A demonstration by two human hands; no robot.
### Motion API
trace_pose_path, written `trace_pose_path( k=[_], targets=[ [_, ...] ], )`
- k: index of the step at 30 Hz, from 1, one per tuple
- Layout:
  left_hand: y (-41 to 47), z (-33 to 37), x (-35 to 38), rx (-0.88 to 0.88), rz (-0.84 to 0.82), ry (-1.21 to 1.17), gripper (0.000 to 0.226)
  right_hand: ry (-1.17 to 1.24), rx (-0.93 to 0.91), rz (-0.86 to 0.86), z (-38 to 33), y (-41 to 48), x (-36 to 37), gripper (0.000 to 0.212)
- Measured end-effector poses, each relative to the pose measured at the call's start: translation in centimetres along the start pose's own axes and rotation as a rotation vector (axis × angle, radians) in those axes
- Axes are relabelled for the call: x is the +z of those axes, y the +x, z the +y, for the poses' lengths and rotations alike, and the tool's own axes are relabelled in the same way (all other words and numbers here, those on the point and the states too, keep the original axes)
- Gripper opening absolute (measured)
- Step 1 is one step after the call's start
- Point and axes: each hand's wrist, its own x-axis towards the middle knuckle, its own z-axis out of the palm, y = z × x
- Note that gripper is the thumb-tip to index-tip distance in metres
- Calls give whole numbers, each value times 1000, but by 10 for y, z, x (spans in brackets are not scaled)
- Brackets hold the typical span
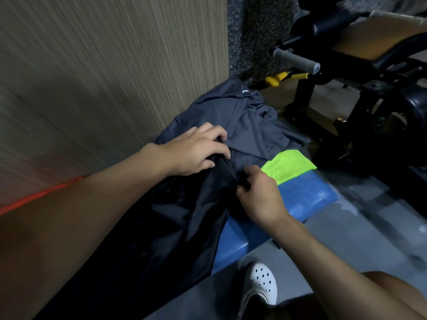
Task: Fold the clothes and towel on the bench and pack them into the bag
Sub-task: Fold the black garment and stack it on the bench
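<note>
Both clamp the black garment (180, 215) on the blue surface (307, 195) — left grip (196, 151) curled on its bunched far end, right grip (258, 192) pinching a fold just beside. Best draw that edge taut and flat before folding — grey top (249, 121) and green towel (286, 165) lie beyond.

Both arms are bare, from the left hand (196, 153) and the right hand (258, 195) up along the forearms as far as the view reaches. One foot wears a white moulded clog (261, 282), its rounded toe dotted with small round holes; something dark fills its opening, sock or cuff I cannot tell. A bare leg (402, 301) shows beside it.
</note>
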Motion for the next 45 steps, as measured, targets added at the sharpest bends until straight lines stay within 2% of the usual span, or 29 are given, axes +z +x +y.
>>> trace_pose_path(
  k=[3, 6, 12, 15, 19, 22, 25, 28, 31, 33, 35, 37, 39, 42, 43, 45],
  targets=[
    [2, -2, -4, 80, 29, 54, 24, -11, 12, -28, 1, 0, 0, 24],
    [-3, -2, -9, 131, 49, 52, 25, 7, -33, 17, -2, -4, -1, 12],
    [-43, -2, -27, 136, 145, 18, 30, 168, -312, 81, -23, -29, -1, 12],
    [-78, -5, -34, 144, 115, 42, 41, 83, -507, 80, -32, -46, 13, 16],
    [-133, -5, -27, 214, 182, 126, 14, -63, -656, -14, -45, -70, 37, 19],
    [-170, -5, -8, 146, 226, 201, 18, -277, -791, -82, -55, -81, 57, 24],
    [-198, -7, 19, 32, 142, 224, 26, -422, -890, -102, -59, -91, 70, 30],
    [-214, 1, 37, -98, 86, 160, 36, -359, -854, -58, -58, -99, 67, 30],
    [-203, 14, 38, -288, 242, 1, 39, -266, -623, 21, -53, -101, 60, 33],
    [-183, 16, 35, -442, 341, -146, 43, -256, -435, -16, -47, -99, 58, 42],
    [-162, 16, 34, -563, 376, -267, 46, -342, -331, -99, -41, -99, 59, 51],
    [-145, 16, 36, -642, 369, -332, 41, -335, -322, -144, -35, -100, 60, 52],
    [-134, 17, 37, -706, 318, -347, 36, -251, -311, -139, -33, -99, 58, 45],
    [-128, 15, 45, -741, 326, -423, 30, -198, -324, -96, -34, -96, 54, 12],
    [-128, 14, 48, -746, 368, -467, 28, -209, -337, -88, -33, -95, 53, 9],
    [-127, 13, 50, -766, 434, -509, 26, -225, -305, -107, -32, -95, 50, 22]
  ],
)
